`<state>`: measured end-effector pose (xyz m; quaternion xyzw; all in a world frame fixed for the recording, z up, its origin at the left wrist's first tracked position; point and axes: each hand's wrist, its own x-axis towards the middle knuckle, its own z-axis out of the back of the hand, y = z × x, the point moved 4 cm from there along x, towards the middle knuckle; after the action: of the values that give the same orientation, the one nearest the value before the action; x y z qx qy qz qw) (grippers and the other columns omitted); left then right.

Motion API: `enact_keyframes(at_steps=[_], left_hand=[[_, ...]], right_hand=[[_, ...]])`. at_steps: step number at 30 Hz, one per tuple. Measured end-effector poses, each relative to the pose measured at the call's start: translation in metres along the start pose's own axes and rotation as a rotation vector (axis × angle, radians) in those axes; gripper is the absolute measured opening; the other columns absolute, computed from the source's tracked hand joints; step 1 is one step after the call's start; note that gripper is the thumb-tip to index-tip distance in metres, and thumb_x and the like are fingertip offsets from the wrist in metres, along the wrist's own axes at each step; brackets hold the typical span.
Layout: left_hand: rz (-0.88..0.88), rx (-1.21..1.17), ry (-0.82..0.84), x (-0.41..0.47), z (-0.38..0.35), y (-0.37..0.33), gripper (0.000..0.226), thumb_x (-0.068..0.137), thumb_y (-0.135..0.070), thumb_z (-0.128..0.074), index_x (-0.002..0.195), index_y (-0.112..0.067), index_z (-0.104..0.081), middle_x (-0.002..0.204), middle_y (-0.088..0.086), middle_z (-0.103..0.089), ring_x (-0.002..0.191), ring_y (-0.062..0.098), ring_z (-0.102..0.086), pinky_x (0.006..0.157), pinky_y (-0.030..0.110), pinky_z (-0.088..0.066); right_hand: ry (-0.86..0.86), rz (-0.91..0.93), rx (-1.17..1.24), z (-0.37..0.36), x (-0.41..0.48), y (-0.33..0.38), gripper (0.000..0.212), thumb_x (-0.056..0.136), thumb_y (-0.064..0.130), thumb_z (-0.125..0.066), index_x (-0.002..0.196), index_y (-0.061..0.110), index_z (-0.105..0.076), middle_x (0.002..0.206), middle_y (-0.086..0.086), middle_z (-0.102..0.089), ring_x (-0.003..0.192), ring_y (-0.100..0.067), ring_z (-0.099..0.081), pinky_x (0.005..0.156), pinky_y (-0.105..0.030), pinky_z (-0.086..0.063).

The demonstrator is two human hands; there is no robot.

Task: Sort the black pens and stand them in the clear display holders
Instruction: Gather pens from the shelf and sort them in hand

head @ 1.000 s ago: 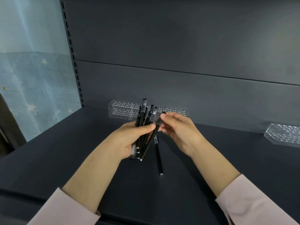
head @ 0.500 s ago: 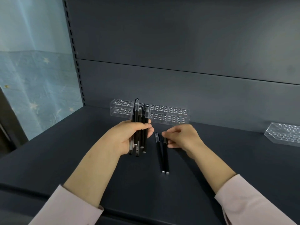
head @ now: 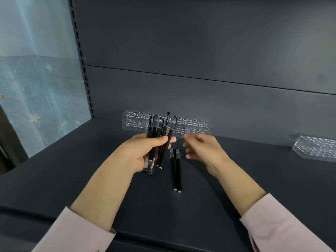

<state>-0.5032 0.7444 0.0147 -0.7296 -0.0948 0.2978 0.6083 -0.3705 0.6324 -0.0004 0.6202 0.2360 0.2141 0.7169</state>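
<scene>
Gripping the pens [head: 164, 130] upright for easy picking, the left hand [head: 143, 151] faces the empty, slack-fingered right hand [head: 202, 150] at three o'clock.

The left grip [head: 143, 151] curls fingers and thumb round a bundle of black pens [head: 164, 130], while the right grip [head: 201, 150], blurred, hovers beside it, loose-fingered and empty.

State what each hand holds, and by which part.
Left hand grips a bundle of black pens around their middles. Right hand holds nothing.
</scene>
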Motion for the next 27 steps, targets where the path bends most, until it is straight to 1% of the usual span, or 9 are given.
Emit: enact_keyframes(at_steps=[3, 6, 11, 13, 16, 18, 20, 24, 27], left_hand=[[0.0, 0.03, 0.044, -0.001, -0.005, 0.001, 0.02, 0.092, -0.02, -0.066, 0.111, -0.017, -0.073, 0.098, -0.009, -0.076, 0.086, 0.003, -0.071, 0.06, 0.025, -0.057], [0.002, 0.02, 0.067, -0.001, -0.009, 0.002, 0.021, 0.09, -0.02, -0.069, 0.11, -0.016, -0.072, 0.093, -0.005, -0.077, 0.074, 0.004, -0.073, 0.053, 0.024, -0.056], [0.002, -0.036, 0.053, 0.001, -0.01, 0.002, 0.022, 0.091, -0.021, -0.066, 0.111, -0.014, -0.072, 0.094, -0.002, -0.077, 0.067, 0.005, -0.072, 0.051, 0.02, -0.054], [0.004, -0.16, 0.019, 0.004, -0.008, 0.003, 0.022, 0.092, -0.015, -0.065, 0.112, -0.007, -0.07, 0.095, 0.004, -0.077, 0.07, 0.008, -0.073, 0.056, 0.021, -0.058], [0.011, -0.251, 0.006, 0.008, -0.006, 0.004, 0.021, 0.095, -0.009, -0.06, 0.113, 0.001, -0.066, 0.097, 0.009, -0.076, 0.073, 0.011, -0.073, 0.062, 0.02, -0.06], [0.021, -0.249, 0.009, 0.009, -0.006, 0.004, 0.019, 0.096, -0.005, -0.057, 0.112, 0.003, -0.065, 0.097, 0.01, -0.076, 0.071, 0.011, -0.072, 0.062, 0.02, -0.06], [0.023, -0.244, 0.009, 0.008, -0.007, 0.005, 0.018, 0.095, -0.002, -0.059, 0.109, 0.003, -0.067, 0.098, 0.011, -0.076, 0.07, 0.012, -0.072, 0.063, 0.021, -0.06], [0.008, -0.271, -0.019, 0.008, -0.006, 0.005, 0.014, 0.09, -0.002, -0.065, 0.102, 0.001, -0.069, 0.086, 0.012, -0.076, 0.068, 0.014, -0.073, 0.061, 0.02, -0.06], [-0.002, -0.295, -0.035, 0.007, -0.005, 0.004, 0.013, 0.088, -0.002, -0.068, 0.1, -0.001, -0.069, 0.08, 0.012, -0.075, 0.066, 0.015, -0.073, 0.057, 0.02, -0.059]], right_hand=[[0.086, 0.083, 0.143, -0.003, -0.001, 0.011, 0.017, 0.091, 0.025, -0.064, 0.099, 0.01, -0.069, 0.088, -0.004, -0.067, 0.073, -0.014, -0.059, 0.064, -0.025, -0.053], [0.111, 0.103, 0.226, -0.005, -0.002, 0.013, 0.026, 0.088, 0.016, -0.067, 0.11, 0.003, -0.065, 0.088, -0.007, -0.067, 0.073, -0.013, -0.061, 0.065, -0.023, -0.053], [0.055, 0.073, 0.506, 0.004, 0.001, 0.018, 0.004, 0.088, 0.003, -0.064, 0.091, 0.006, -0.063, 0.073, -0.004, -0.066, 0.066, -0.012, -0.063, 0.065, -0.021, -0.056], [-0.019, 0.086, 0.537, 0.016, 0.006, 0.021, 0.008, 0.089, 0.001, -0.062, 0.086, 0.008, -0.06, 0.067, -0.002, -0.064, 0.059, -0.011, -0.061, 0.061, -0.02, -0.056], [-0.042, 0.032, 0.278, 0.028, 0.011, 0.015, 0.01, 0.089, 0.001, -0.062, 0.09, 0.01, -0.058, 0.07, -0.003, -0.061, 0.055, -0.012, -0.056, 0.056, -0.021, -0.054], [0.035, -0.083, 0.082, 0.027, 0.012, 0.002, 0.012, 0.087, 0.002, -0.066, 0.093, 0.01, -0.059, 0.072, -0.005, -0.062, 0.054, -0.011, -0.058, 0.055, -0.022, -0.054], [0.1, -0.157, -0.033, 0.02, 0.01, -0.009, 0.014, 0.086, 0.002, -0.067, 0.095, 0.008, -0.059, 0.073, -0.006, -0.063, 0.056, -0.011, -0.061, 0.054, -0.022, -0.054], [0.108, -0.156, -0.116, 0.008, 0.006, -0.014, 0.019, 0.085, 0.001, -0.068, 0.101, 0.0, -0.058, 0.078, -0.011, -0.063, 0.061, -0.015, -0.063, 0.056, -0.024, -0.058], [0.082, -0.145, -0.126, 0.003, 0.005, -0.015, 0.025, 0.084, 0.0, -0.07, 0.105, -0.005, -0.058, 0.078, -0.013, -0.063, 0.059, -0.016, -0.064, 0.06, -0.026, -0.06]])
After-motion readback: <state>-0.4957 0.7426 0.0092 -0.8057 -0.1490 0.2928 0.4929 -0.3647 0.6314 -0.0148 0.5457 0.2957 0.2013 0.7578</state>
